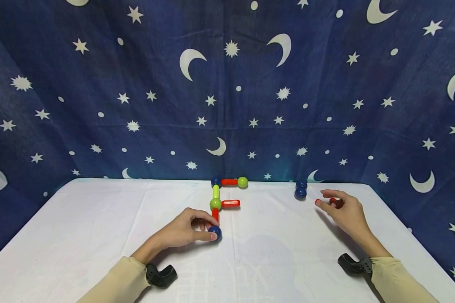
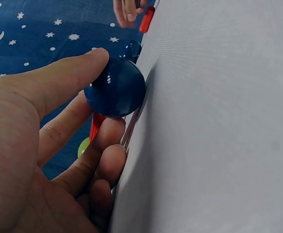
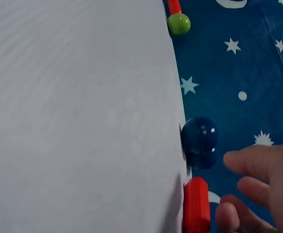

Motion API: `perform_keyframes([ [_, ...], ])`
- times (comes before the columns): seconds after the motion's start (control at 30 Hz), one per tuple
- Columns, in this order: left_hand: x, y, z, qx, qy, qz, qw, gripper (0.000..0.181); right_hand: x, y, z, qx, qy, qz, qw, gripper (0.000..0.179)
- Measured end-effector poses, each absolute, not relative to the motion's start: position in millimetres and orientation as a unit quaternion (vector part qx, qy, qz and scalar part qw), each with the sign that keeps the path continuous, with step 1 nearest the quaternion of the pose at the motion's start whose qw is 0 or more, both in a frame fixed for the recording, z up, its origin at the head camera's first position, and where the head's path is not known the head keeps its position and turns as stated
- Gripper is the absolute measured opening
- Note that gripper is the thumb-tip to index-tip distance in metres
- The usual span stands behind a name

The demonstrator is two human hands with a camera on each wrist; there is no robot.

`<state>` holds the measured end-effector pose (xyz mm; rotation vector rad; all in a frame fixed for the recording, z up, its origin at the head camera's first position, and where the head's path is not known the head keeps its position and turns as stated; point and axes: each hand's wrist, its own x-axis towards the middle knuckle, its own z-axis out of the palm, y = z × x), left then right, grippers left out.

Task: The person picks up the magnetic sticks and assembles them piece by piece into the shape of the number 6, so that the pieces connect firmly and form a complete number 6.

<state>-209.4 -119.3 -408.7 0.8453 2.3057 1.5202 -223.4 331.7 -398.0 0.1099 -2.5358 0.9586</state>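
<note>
In the head view my left hand [image 1: 186, 230] pinches a dark blue ball [image 1: 215, 232] between thumb and fingers, close over the white table. A red bar [image 1: 215, 215] runs from this ball up to a green ball [image 1: 215, 204]. From there a second red bar [image 1: 230, 203] points right, and a lime bar [image 1: 216, 192] leads to a blue ball [image 1: 215, 182]. My right hand [image 1: 346, 212] has its fingers apart over red pieces [image 1: 336, 203], partly hidden by it. The right wrist view shows a red bar [image 3: 197, 204] lying beside those fingertips.
Two more blue balls [image 1: 300, 192] stand one behind the other, left of the right hand. At the table's far edge a red bar [image 1: 229, 182] ends in a green ball [image 1: 242, 182]. A dark blue cloth [image 1: 227, 109] with moons and stars hangs behind the white table [image 1: 273, 256].
</note>
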Motion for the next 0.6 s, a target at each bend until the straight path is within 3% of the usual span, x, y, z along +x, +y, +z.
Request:
perform_keyframes([
  [0.6,-210,-120,-411,0.295,0.796,0.517,0.112,0.025,-222,337,-411,-0.004,-0.945,0.269,0.186,0.03],
])
